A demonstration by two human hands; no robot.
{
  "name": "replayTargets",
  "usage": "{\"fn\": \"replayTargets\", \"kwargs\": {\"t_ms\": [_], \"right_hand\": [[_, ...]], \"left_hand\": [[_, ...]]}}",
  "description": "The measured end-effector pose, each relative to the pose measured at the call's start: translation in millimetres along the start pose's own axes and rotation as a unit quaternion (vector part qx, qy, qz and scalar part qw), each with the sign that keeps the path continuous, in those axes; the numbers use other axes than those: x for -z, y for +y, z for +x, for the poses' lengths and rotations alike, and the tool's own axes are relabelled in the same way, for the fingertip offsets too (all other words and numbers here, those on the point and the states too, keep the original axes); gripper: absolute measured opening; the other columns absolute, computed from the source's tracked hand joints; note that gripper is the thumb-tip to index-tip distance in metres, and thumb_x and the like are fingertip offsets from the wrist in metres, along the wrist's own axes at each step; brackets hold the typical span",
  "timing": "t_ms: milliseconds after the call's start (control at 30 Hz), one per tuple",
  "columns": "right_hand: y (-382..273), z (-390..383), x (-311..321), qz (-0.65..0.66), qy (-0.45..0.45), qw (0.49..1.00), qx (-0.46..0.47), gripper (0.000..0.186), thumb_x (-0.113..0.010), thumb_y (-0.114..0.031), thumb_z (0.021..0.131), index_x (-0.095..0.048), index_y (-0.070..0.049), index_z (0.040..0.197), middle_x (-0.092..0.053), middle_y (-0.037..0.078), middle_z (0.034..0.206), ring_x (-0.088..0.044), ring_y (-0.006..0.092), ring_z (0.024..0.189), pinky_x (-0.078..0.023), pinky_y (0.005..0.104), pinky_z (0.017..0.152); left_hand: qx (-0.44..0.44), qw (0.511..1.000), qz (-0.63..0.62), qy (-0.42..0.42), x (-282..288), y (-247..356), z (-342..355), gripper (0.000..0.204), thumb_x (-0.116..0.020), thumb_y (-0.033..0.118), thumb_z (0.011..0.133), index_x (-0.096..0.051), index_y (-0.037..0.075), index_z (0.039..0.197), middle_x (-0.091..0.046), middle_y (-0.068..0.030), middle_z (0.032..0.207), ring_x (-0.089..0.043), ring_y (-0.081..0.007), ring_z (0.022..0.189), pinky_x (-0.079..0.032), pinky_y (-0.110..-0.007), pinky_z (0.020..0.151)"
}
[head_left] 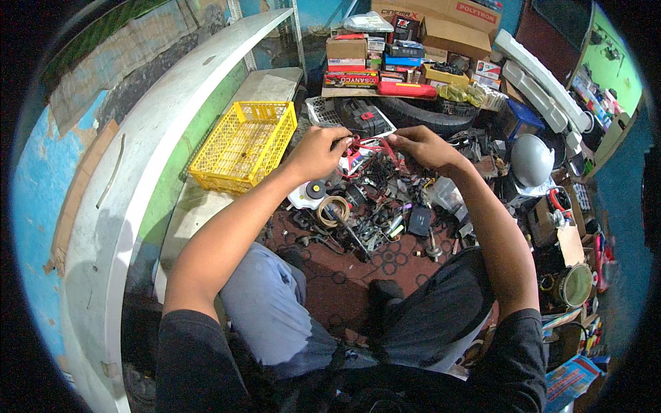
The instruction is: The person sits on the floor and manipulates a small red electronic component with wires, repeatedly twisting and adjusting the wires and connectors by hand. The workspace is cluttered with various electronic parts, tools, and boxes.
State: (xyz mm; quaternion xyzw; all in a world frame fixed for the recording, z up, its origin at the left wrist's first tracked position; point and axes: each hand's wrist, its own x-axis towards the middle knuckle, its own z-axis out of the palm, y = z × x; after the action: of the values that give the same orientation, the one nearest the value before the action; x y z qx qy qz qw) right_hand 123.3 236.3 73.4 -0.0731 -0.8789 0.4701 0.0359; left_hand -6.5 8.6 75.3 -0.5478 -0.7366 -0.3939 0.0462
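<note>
Both arms reach forward over a heap of loose parts on the floor. My left hand (318,153) is closed in a pinch on a red cable (374,146), its thumb and fingertips together. To the right of it, my right hand (421,146) also pinches, at the white and red end of the stretch between the hands; what exactly sits in its fingertips is too small to tell. Below the hands lies the pile of dark mechanical and electrical scraps (375,180). A coil of tan hose (334,211) and a white reservoir with a black cap (306,195) lie nearest my left forearm.
A yellow plastic crate (219,180) rests on the ledge at left. Stacked boxes (350,82) stand at the back above a black tyre (427,117). At right are a grey helmet-like dome (531,160) and a round tin (575,286). Patterned red carpet (323,265) covers the floor.
</note>
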Motion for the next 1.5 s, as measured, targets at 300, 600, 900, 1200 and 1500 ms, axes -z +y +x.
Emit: {"fn": "replayTargets", "kwargs": {"t_ms": [300, 600, 900, 1200, 1500], "right_hand": [[-32, -5, -21, -0.018, 0.035, 0.998, -0.040, 0.061, -0.053, -0.054, 0.093, -0.069, 0.004, 0.102, -0.053, 0.002, 0.060, -0.049, 0.0092, 0.057, -0.040, 0.0286, 0.055], [-19, -1, -23, -0.082, 0.068, 0.993, 0.050, 0.035, -0.065, -0.033, 0.088, -0.072, 0.000, 0.098, -0.058, 0.005, 0.063, -0.053, 0.0122, 0.059, -0.045, 0.0301, 0.060], [24, 18, 16, -0.133, 0.330, 0.934, 0.024, 0.024, -0.058, -0.016, 0.086, -0.069, 0.005, 0.085, -0.068, 0.021, 0.083, -0.067, 0.0302, 0.079, -0.050, 0.0379, 0.073], [165, -12, 97, -0.138, 0.438, 0.838, -0.294, 0.047, -0.067, -0.040, 0.080, -0.068, 0.006, 0.090, -0.067, 0.028, 0.095, -0.066, 0.0408, 0.094, -0.052, 0.0457, 0.080], [33, 3, 15, -0.082, 0.238, 0.965, 0.077, 0.037, -0.061, -0.033, 0.092, -0.067, 0.002, 0.098, -0.069, 0.021, 0.086, -0.069, 0.0263, 0.085, -0.050, 0.0382, 0.075]], "left_hand": [[-0.056, 0.997, 0.048, 0.011, 0, -2, -1, 0.021, -0.058, 0.011, 0.088, -0.066, -0.002, 0.102, -0.067, -0.0230, 0.090, -0.066, -0.0375, 0.084, -0.052, -0.042, 0.074], [-0.097, 0.993, 0.068, -0.010, -4, 7, 1, 0.019, -0.056, 0.014, 0.089, -0.067, 0.001, 0.097, -0.067, -0.0216, 0.087, -0.065, -0.0390, 0.081, -0.051, -0.046, 0.074], [0.045, 0.997, 0.041, -0.053, 4, -4, 0, 0.025, -0.059, 0.016, 0.090, -0.067, -0.002, 0.105, -0.068, -0.0222, 0.095, -0.067, -0.0352, 0.088, -0.050, -0.041, 0.079], [0.123, 0.991, -0.049, -0.019, 10, -38, 1, 0.025, -0.058, 0.019, 0.093, -0.067, -0.002, 0.105, -0.072, -0.0137, 0.089, -0.064, -0.0162, 0.080, -0.048, -0.032, 0.074], [0.101, 0.990, -0.087, -0.046, 9, -28, 1, 0.026, -0.057, 0.020, 0.095, -0.068, -0.002, 0.105, -0.072, -0.0101, 0.080, -0.063, -0.0114, 0.073, -0.049, -0.029, 0.070]]}}
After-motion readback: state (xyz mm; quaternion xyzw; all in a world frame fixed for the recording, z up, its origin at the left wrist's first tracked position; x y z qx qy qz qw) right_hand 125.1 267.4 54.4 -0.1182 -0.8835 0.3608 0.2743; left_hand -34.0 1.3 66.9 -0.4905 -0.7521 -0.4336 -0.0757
